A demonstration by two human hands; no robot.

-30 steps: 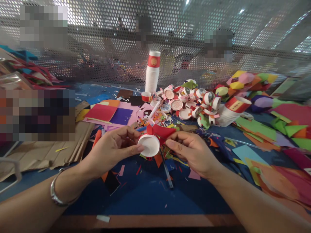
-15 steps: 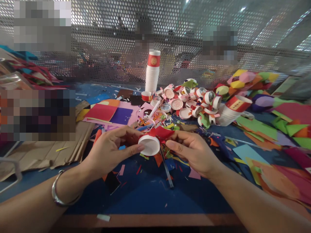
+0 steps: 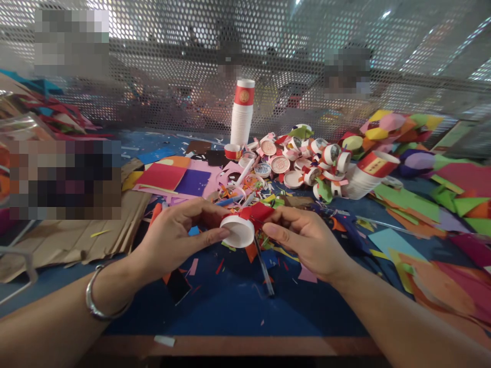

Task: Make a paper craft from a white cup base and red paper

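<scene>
My left hand (image 3: pixel 174 235), a bangle on its wrist, pinches a cut-down paper cup base (image 3: pixel 238 233) between thumb and fingers. The white round bottom faces me. Red paper (image 3: pixel 258 211) stands out from the far side of the cup base, against its upper right edge. My right hand (image 3: pixel 309 240) is closed on the right end of that red paper; its fingertips are partly hidden behind it. Below the hands, a clear-barrelled pen (image 3: pixel 264 271) lies on the blue table (image 3: pixel 230 312) among paper scraps.
A tall stack of paper cups (image 3: pixel 241 122) stands behind a heap of cut cup pieces (image 3: pixel 280 164). More cups lean tilted (image 3: pixel 370 174) at right. Coloured paper (image 3: pixel 161 176) and cardboard sheets (image 3: pixel 103 235) lie left, more paper (image 3: pixel 437 286) right. A perforated metal screen (image 3: pixel 161 92) rises behind.
Both hands keep their hold. The cup base sits very slightly further right and lower, and the red paper's angle has shifted a little. The whole view has moved slightly.
</scene>
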